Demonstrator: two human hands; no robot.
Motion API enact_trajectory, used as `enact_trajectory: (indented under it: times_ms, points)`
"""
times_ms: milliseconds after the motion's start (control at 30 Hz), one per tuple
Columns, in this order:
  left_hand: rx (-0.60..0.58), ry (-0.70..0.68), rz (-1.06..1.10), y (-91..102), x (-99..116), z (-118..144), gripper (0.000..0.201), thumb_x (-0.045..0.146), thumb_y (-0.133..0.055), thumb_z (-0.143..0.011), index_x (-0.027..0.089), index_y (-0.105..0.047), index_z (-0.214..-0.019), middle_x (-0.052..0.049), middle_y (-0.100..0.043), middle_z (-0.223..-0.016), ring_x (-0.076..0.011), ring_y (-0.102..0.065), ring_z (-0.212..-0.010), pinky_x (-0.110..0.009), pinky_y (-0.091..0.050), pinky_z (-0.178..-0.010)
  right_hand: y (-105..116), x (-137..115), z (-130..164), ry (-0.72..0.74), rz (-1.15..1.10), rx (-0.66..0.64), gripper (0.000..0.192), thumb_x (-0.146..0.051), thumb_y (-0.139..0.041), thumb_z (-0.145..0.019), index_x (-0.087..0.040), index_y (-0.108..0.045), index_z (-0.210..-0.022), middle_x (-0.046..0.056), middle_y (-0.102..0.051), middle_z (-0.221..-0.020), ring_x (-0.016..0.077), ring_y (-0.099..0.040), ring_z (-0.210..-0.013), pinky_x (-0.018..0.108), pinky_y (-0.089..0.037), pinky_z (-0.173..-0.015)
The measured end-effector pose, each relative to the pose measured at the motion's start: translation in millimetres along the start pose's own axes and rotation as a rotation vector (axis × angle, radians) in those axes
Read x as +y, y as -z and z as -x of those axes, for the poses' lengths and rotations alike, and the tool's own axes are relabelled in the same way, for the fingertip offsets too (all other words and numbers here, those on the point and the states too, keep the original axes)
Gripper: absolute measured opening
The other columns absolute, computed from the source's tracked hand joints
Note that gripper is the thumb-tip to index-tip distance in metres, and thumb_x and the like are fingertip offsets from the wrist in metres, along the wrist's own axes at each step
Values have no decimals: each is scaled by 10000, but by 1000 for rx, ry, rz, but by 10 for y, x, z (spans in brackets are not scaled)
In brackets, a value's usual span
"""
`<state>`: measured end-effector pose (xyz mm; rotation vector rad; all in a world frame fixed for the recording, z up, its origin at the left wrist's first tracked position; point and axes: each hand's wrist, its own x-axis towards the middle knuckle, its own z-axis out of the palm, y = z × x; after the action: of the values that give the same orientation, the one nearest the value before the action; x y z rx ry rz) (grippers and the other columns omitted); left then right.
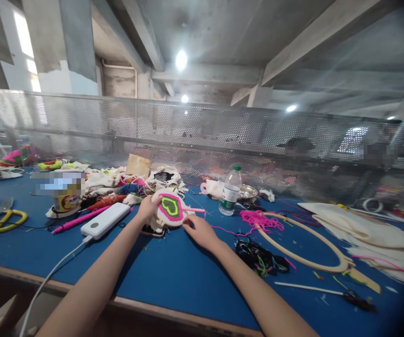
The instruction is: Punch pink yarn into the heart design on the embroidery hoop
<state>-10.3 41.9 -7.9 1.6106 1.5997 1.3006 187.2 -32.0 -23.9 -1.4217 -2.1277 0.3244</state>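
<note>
left hand [148, 207] grip clamped on the edge of the tufted piece [170, 209], held tilted on the blue tabletop [173, 271]. right hand [198, 231] fingers loose beside it. green centre and pink border filled; white margin untrimmed, pink yarn [258, 220] trailing.

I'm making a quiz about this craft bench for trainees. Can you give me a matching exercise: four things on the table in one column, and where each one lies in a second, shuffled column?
Things:
1. tufted patch
2. scissors
3. wooden hoop
4. water bottle

Places:
A. at the table's far left
B. standing upright behind the pink yarn
C. flat on the table, right of the right hand
D. held up by the left hand

Pairs: 1-D, 2-A, 3-C, 4-B
</note>
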Motion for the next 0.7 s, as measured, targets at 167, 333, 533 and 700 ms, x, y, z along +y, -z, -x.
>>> enact_trajectory:
  times_ms: [167,333,533,700]
  points:
    - [16,-99,-86,-38,13,24,363,469,-406,-743,135,-547,-750,-80,-623,-760,-197,-575,-720,-267,-419,-604,19,113,-86,-259,-327,-52,396,-375,-428,-801,-146,-491,-1118,24,-601,-699,84,-473,-462,192,-343,-446]
    - [-37,-152,99,-53,53,76,402,494,-374,-747,140,-560,-782,-73,-623,-824,-199,-558,-786,-265,-421,-656,25,149,-112,-379,-727,44,454,-472,-441,-763,-167,-423,-1098,11,-568,-739,45,-384,-379,167,-267,-338]
    - [-225,-78,337,-33,126,105,408,507,-414,-715,133,-548,-809,-42,-612,-728,-174,-545,-685,-259,-421,-618,143,3,-44,-36,-362,286,272,-403,-412,-797,-164,-539,-819,47,-591,-766,124,-521,-613,247,-416,-586]
    - [18,-321,104,17,228,116,341,447,-374,-752,150,-511,-656,-7,-551,-668,-141,-479,-679,-228,-374,-650,251,-104,44,245,55,174,241,-318,-363,-855,-199,-571,-826,49,-592,-966,154,-499,-940,269,-352,-843]
